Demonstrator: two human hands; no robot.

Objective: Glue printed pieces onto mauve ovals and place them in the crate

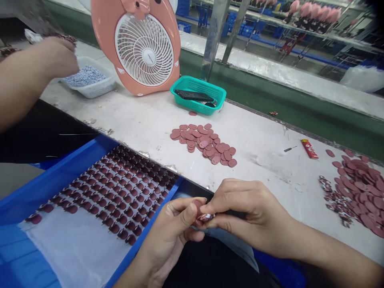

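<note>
My left hand (177, 224) pinches a dark red oval disc (197, 204) between thumb and fingers, just off the table's front edge. Against it, my right hand (237, 204) grips a small shiny part (205, 217) with a printed or metallic surface; its exact kind is mostly hidden by the fingers. Both hands meet in front of my lap. Beyond them on the table lies a loose pile of flat reddish oval discs (207, 144). A bigger heap of discs (366, 192) is at the right, with small shiny pieces (337, 202) beside it.
A blue crate (75, 160) at the left holds rows of assembled dark red pieces. An orange fan (103, 40), a green basket (220, 98) and a white basket (102, 90) of small bits stand behind. A red lighter (309, 149) lies right. Another person's arm (27, 76) reaches in at left.
</note>
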